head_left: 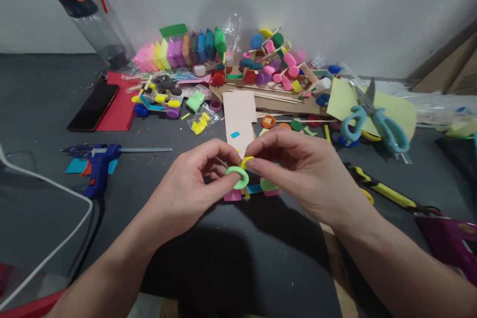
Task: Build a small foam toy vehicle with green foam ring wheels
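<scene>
My left hand (pixel 197 181) grips a light green round piece (pixel 243 179) that looks like a shallow clay cap, the thumb pressed into its hollow. Between the thumb and fingertips of my right hand (pixel 301 169) is a small yellow piece (pixel 246 162), close beside the green one; whether the two touch I cannot tell. Just beneath both hands sits a small model with a blue strip (pixel 255 189), pink parts (pixel 233 195) and a light green part (pixel 268 185), partly hidden by my fingers. A pale card (pixel 238 114) lies behind my fingertips.
On the left lie a blue glue gun (pixel 99 159), a phone (pixel 94 107) and a clear bottle (pixel 100 30). Clay packets (pixel 179 52) line the wall. On the right are scissors (pixel 372 114) and a yellow-black cutter (pixel 387 193). A white cable (pixel 48 181) curves at left.
</scene>
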Demonstrator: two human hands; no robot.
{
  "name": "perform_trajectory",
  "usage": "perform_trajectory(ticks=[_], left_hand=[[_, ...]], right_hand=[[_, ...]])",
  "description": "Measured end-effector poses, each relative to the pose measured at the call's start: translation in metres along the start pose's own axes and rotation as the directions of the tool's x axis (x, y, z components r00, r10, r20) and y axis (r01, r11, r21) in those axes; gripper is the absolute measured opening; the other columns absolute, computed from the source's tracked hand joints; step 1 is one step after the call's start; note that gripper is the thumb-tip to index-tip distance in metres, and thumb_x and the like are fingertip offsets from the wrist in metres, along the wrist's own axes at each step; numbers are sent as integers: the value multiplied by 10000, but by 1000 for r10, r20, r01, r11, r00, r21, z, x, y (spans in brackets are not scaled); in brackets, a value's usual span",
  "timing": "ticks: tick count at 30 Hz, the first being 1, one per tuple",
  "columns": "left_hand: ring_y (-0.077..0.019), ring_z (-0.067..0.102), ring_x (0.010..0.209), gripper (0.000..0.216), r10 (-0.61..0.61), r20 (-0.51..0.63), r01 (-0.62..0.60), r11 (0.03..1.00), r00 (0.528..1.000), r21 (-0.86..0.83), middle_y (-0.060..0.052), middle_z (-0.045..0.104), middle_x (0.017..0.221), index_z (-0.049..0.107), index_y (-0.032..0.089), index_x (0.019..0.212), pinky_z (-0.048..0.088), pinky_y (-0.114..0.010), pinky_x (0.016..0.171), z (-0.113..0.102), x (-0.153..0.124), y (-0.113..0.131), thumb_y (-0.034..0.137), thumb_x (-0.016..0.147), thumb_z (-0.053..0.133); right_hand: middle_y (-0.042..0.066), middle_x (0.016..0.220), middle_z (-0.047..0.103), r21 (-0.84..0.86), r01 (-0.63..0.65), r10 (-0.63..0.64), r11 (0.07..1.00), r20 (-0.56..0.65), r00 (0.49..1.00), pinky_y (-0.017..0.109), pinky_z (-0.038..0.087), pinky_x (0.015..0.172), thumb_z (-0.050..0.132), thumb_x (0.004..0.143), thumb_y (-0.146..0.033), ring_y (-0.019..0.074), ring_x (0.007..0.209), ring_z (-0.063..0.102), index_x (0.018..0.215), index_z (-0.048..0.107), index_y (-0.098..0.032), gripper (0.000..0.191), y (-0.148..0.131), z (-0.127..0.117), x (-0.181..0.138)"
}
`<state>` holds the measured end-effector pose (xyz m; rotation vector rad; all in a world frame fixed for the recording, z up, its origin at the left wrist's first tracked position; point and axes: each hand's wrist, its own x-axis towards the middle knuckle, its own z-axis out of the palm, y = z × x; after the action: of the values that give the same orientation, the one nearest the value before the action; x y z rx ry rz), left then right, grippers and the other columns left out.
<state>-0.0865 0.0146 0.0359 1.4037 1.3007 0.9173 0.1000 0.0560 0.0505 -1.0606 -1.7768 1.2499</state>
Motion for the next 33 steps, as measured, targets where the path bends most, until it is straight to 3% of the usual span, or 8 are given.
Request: perform_trajectory(ticks=[9, 22, 28, 33], left_hand=[[-97, 593, 732, 37, 35, 2, -35, 998, 999, 48, 48, 651, 831, 681, 239, 902, 458, -197, 671, -2, -2, -2, 240, 868, 695], [-105, 587, 714, 28, 26, 9, -27, 997, 1000, 73, 32, 653, 807, 685, 210, 886, 443, -207, 647, 0, 0, -1, 219, 861, 678], [-98, 580, 739, 28, 31, 12, -32, 996, 999, 78, 46, 651, 831, 678, 216, 896, 443, -206, 665, -2, -2, -1, 209, 869, 670], [-77, 572, 722, 44, 39, 16, -40, 996, 999, 76, 68, 641, 806, 669, 223, 893, 441, -184, 659, -1, -1, -1, 185, 872, 662]], right_hand=[[-7, 753, 687, 110, -111, 102, 988, 85, 991, 211, 489, 555, 758, 815, -259, 109, 649, 606, 843, 711, -189, 89, 6, -6, 1], [-21, 743, 656, 118, -135, 120, 984, 126, 985, 198, 470, 556, 748, 825, -246, 92, 644, 582, 841, 701, -187, 77, 7, -4, 4], [-32, 746, 643, 137, -185, 153, 973, 216, 964, 188, 448, 558, 721, 874, -280, 79, 651, 552, 900, 691, -186, 102, 5, -6, 2], [-44, 711, 621, 147, -186, 157, 971, 190, 969, 186, 423, 548, 731, 861, -260, 71, 629, 528, 869, 684, -190, 85, 7, -5, 2]])
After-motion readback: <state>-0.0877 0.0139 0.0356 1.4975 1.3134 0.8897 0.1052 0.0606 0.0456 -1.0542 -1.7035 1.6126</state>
